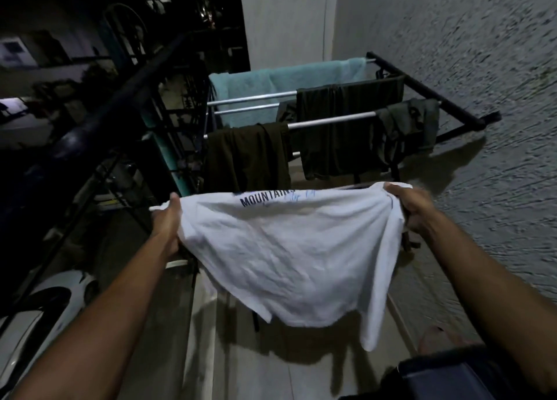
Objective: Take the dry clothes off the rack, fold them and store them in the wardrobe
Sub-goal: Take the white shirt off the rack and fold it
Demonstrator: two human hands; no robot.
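Head view: both hands grip white shirt [289, 249] — rack [331, 119], railing [99, 122] beyond.

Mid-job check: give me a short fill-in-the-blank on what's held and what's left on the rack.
Both hands hold the ____ T-shirt.
The word printed on it reads ____.
The left hand and the right hand grip its ____ edge.
The farthest rail of the rack carries a light ____ towel.

Missing words: white; MOUNTAINS; upper; blue

Shirt print [266, 197] partly folded under
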